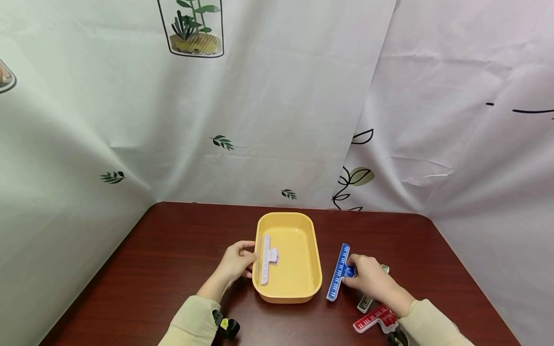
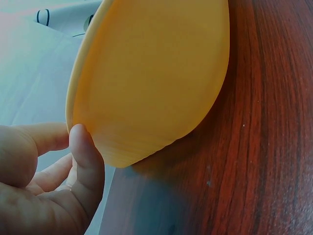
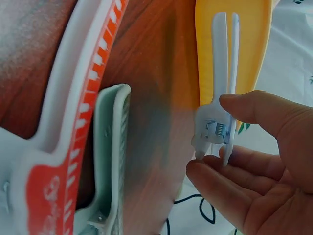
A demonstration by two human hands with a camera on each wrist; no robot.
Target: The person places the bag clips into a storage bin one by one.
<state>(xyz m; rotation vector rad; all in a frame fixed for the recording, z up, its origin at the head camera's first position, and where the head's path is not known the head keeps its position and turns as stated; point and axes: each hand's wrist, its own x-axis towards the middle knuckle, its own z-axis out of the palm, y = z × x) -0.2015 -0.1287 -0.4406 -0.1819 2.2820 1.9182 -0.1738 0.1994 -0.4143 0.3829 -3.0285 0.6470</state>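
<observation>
With thumb and finger, my left hand (image 1: 237, 262) pinches the left rim of a yellow plastic tray (image 1: 306, 259); the left wrist view shows the fingertips on the tray's wall (image 2: 156, 73). Inside the tray, along its left side, lies a pale pink clip (image 1: 265, 262) with a ruler-like bar. To the right, my right hand (image 1: 372, 276) grips a blue piano-key clip (image 1: 338, 274) by its handle. In the right wrist view this clip (image 3: 220, 58) appears side-on, its spring showing between thumb and fingers.
A red piano-key clip (image 1: 370, 318) lies on the brown table (image 1: 190, 240) near my right wrist. A pale green clip (image 1: 365, 303) sits beneath my right hand, partly hidden by it. Patterned white cloth (image 1: 268, 96) hangs behind the table and at both sides.
</observation>
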